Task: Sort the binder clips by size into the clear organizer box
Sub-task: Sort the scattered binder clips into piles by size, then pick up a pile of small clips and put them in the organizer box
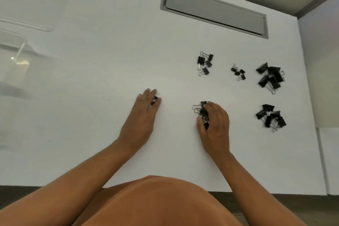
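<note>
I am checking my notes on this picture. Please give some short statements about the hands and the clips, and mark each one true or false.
1. The right hand grips a bunch of clips. True.
2. The left hand lies inside the clear box. False: it rests on the white table, a black clip between its fingers.
3. The smallest clips lie between two other piles. True.
4. All clips are already in the box. False: the piles lie on the table.

Office: white desk (pixel 91 79) with cable hatch (pixel 214 10)
</note>
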### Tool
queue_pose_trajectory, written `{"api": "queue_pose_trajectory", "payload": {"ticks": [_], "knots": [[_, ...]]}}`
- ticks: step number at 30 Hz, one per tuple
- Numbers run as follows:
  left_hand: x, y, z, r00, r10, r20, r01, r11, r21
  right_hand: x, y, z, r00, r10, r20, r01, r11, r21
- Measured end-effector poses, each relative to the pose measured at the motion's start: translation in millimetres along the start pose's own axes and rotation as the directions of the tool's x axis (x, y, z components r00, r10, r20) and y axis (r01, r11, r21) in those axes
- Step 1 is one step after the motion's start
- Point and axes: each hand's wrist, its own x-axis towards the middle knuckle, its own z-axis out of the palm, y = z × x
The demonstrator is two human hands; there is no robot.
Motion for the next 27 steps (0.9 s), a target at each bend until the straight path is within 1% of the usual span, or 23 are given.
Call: {"api": "queue_pose_trajectory", "payload": {"ticks": [2,3,6,8,10,13,16,18,21,25,27], "knots": [[18.8,24.8,21.9,0.991,0.125,0.039,-0.124,0.992,-0.026,8.9,21.7,-7.4,0.999,0.037,-0.039,-0.037,0.999,0.008],[28.4,38.6,32.0,0.985,0.165,0.056,-0.164,0.986,-0.028,13.5,31.5,-10.8,0.998,0.044,-0.049,-0.043,0.999,0.008],[56.8,79.5,56.4,0.978,0.192,0.075,-0.191,0.981,-0.016,25.2,60.2,-20.0,0.996,0.055,-0.075,-0.055,0.998,0.005],[74.5,101.3,70.0,0.98,0.181,0.082,-0.181,0.983,-0.01,30.6,78.5,-25.4,0.993,0.073,-0.094,-0.072,0.997,0.018],[88.6,118.2,81.9,0.987,0.139,0.079,-0.14,0.99,0.006,34.6,94.0,-30.3,0.992,0.074,-0.1,-0.072,0.997,0.029],[99.2,133.9,91.9,0.998,0.057,0.038,-0.06,0.996,0.068,41.4,109.6,-35.1,0.995,0.027,-0.092,-0.024,0.999,0.031],[100.8,138.2,93.4,1.0,0.027,-0.008,-0.026,0.994,0.109,52.7,120.4,-35.9,0.996,-0.025,-0.081,0.029,0.999,0.043],[101.3,140.0,92.6,0.999,0.013,-0.042,-0.009,0.995,0.095,58.4,125.0,-36.5,0.997,-0.032,-0.069,0.035,0.998,0.049],[101.7,143.8,88.4,0.998,-0.002,-0.059,0.006,0.998,0.059,62.7,126.1,-41.6,0.998,-0.022,-0.059,0.026,0.997,0.07],[106.3,151.2,71.3,0.995,-0.01,-0.099,0.011,1.0,0.01,69.2,121.0,-57.9,0.998,0.012,-0.061,0.0,0.981,0.192],[110.6,151.2,63.4,0.992,-0.049,-0.116,0.052,0.998,0.018,74.4,116.5,-67.9,0.998,-0.028,-0.065,0.043,0.968,0.248]]}}
